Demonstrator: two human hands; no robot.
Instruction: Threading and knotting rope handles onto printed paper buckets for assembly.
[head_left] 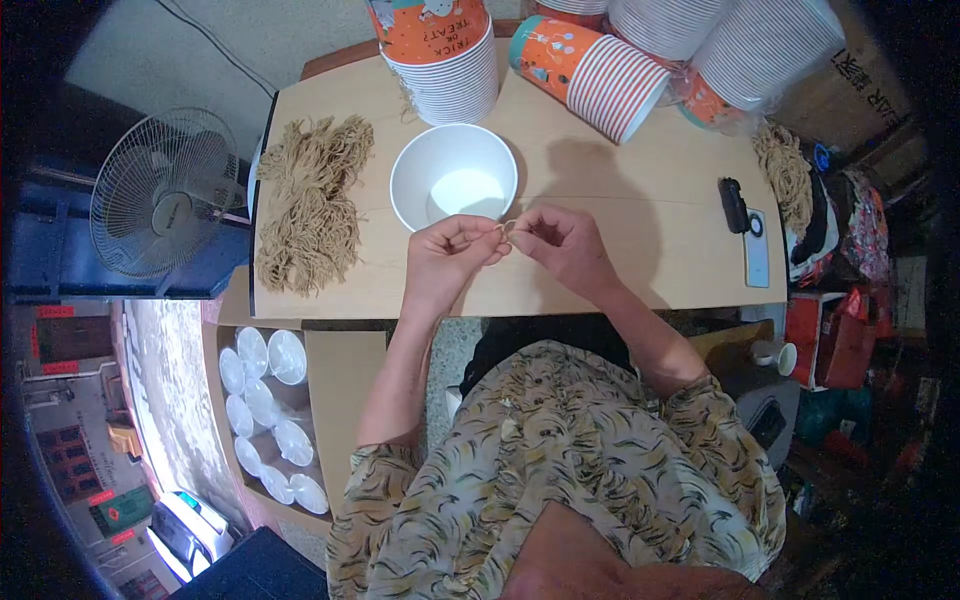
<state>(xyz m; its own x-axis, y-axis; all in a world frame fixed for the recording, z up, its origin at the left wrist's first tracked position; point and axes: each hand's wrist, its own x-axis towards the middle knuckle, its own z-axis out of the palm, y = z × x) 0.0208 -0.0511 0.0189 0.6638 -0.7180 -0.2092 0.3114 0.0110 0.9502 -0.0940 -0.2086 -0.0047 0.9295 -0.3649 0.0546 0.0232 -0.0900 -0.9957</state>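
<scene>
just in front of the white paper cup on the wooden table, the left hand and right hand pinch one short tan string between closed fingertips.

Even, soft light falls on the table, hands casting faint shadows there, while fisheye bending and dark vignetting surround it.
</scene>
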